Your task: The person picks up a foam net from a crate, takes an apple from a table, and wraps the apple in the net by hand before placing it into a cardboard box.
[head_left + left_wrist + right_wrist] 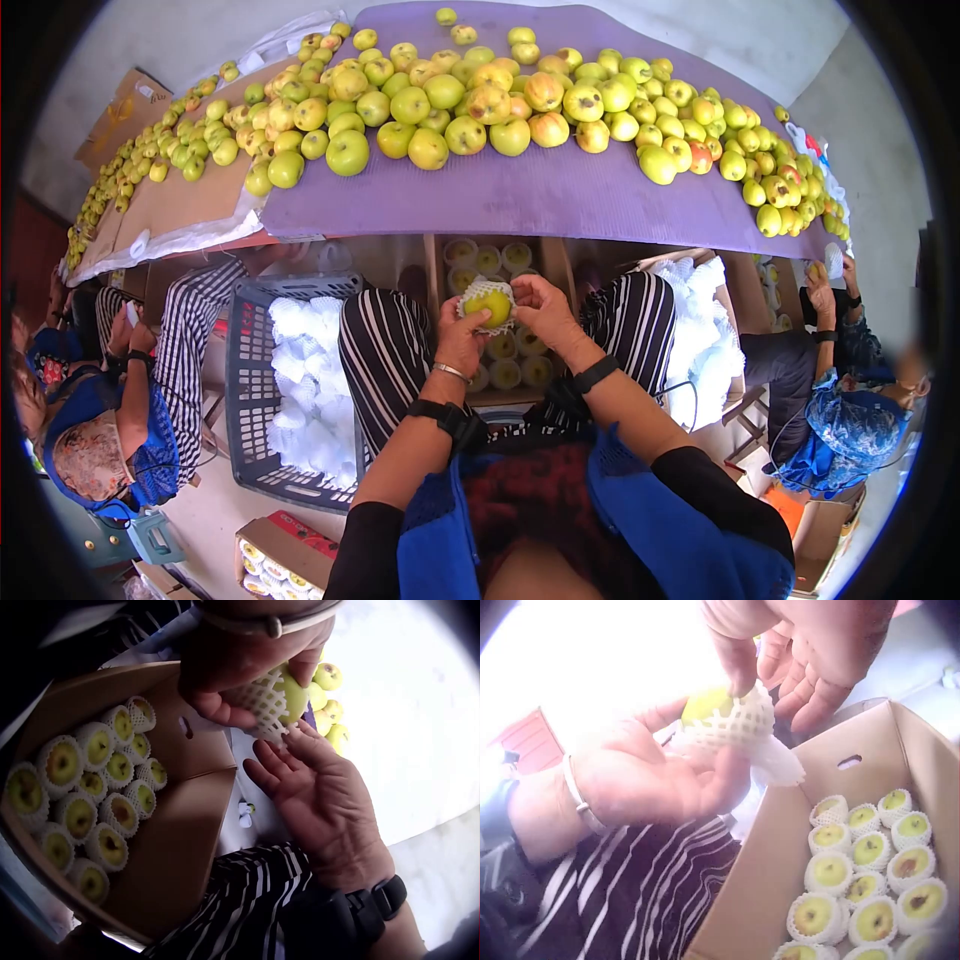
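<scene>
A yellow-green apple (490, 307) sits partly inside a white foam net (733, 726), its bare top showing. My left hand (460, 342) grips the netted apple from below, fingers and thumb wrapped about it. At the net's open edge, my right hand (545, 312) pinches the mesh between thumb and forefinger; its other fingers stay loosely extended in the left wrist view. Below both hands stands a cardboard box (169, 847) between the knees, holding rows of netted apples (829, 871).
Loose apples (410, 105) are heaped across a purple-covered table (450, 200) ahead. A dark crate (245, 400) of white foam nets (310, 380) stands left; more nets (700, 340) lie right. People sit on both sides (110, 430). A carton (290, 550) of netted apples is lower left.
</scene>
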Available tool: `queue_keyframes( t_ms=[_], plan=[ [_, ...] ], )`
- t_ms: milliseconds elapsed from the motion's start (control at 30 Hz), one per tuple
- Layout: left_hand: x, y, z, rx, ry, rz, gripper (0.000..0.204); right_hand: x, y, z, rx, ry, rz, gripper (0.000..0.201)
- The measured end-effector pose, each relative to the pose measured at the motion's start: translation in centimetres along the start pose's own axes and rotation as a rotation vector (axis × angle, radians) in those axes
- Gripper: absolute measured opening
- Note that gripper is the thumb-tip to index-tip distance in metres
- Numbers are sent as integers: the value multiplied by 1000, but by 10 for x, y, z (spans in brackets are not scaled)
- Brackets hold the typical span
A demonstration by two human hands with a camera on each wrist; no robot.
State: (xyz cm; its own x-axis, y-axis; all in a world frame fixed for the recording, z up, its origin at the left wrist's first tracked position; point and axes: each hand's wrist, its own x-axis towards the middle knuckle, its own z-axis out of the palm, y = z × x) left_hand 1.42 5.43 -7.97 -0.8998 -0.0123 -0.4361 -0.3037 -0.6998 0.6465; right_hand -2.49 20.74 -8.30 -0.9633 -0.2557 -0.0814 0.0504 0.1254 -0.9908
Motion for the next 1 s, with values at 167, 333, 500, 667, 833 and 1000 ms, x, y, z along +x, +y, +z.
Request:
queue_keyframes(
  t_ms=[167, 333, 500, 667, 833, 1000],
  plan=[
    [-3, 2, 5, 128, -1, 49, 47, 3, 3, 1, 68, 72, 93, 23],
    [-1, -2, 1, 129, 47, 79, 48, 1, 0, 5, 83, 146, 12, 10],
    [0, -3, 0, 49, 55, 85, 47, -9, -17, 10, -78, -9, -130, 10],
    [0, -2, -3, -106, -60, 61, 46, -13, -25, 17, -195, -19, -279, 11],
    [1, -5, -2, -17, -15, 92, 46, -13, -25, 6, 21, -186, -99, 15],
    [-2, 1, -1, 21, -83, 41, 45, 7, -5, -9, 243, 340, 69, 20]
  ],
)
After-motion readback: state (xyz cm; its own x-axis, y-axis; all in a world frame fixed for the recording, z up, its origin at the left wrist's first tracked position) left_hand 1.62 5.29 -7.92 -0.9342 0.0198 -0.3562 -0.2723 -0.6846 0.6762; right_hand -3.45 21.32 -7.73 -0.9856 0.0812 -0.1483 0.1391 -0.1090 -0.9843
